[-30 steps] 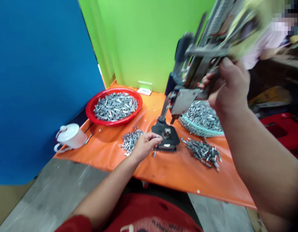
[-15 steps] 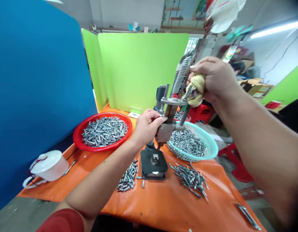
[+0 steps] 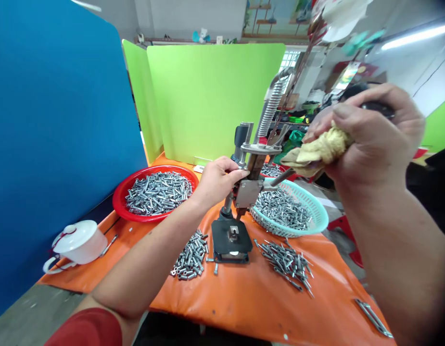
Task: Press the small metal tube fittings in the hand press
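Note:
A small hand press (image 3: 232,240) with a black base and a tall spring stands in the middle of the orange table (image 3: 251,302). My left hand (image 3: 218,181) is up at the press head (image 3: 248,191), fingers pinched against its left side; whether a part is between them is hidden. My right hand (image 3: 370,137) is closed around the press lever's cloth-wrapped handle (image 3: 321,150), close to the camera at the right. Loose metal pieces lie in a pile left of the base (image 3: 190,255) and another right of it (image 3: 285,262).
A red bowl (image 3: 123,194) full of metal pieces sits at the back left, a teal basket (image 3: 321,221) of them at the right. A white lidded cup (image 3: 80,242) stands at the left edge. Blue and green screens wall the left and back. A metal strip (image 3: 374,318) lies front right.
My view rose from the table. My left hand lifted from the press base to the press head. My right hand pulled the cloth-wrapped lever toward me and down.

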A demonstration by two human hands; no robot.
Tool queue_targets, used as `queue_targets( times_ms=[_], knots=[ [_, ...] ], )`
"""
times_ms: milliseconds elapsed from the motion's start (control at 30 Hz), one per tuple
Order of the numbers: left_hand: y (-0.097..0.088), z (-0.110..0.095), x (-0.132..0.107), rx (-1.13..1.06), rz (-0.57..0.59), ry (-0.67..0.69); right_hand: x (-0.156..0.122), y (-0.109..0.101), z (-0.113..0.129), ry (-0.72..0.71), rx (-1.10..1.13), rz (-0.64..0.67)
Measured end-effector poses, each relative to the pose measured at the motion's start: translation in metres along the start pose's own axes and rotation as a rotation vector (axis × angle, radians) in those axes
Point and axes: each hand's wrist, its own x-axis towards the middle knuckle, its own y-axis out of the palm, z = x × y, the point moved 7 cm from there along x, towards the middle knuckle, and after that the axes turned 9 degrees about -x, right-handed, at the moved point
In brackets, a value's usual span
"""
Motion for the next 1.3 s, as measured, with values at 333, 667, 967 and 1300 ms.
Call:
queue_targets(
  times_ms=[333,667,967,1300],
  knots=[
    [-0.001,-0.006,0.000,0.050,0.003,-0.063,-0.026,-0.015,0.018,-0.150,-0.017,-0.121],
    [0.000,-0.005,0.003,0.027,0.001,-0.048,-0.044,-0.021,0.021,-0.141,-0.070,-0.228],
    [-0.002,0.005,-0.001,-0.017,-0.082,-0.086,-0.037,-0.021,0.009,-0.064,-0.086,-0.124],
    [-0.004,0.009,-0.089,-0.210,-0.234,-0.230,0.045,0.018,-0.074,0.230,-0.181,0.038]
  ],
)
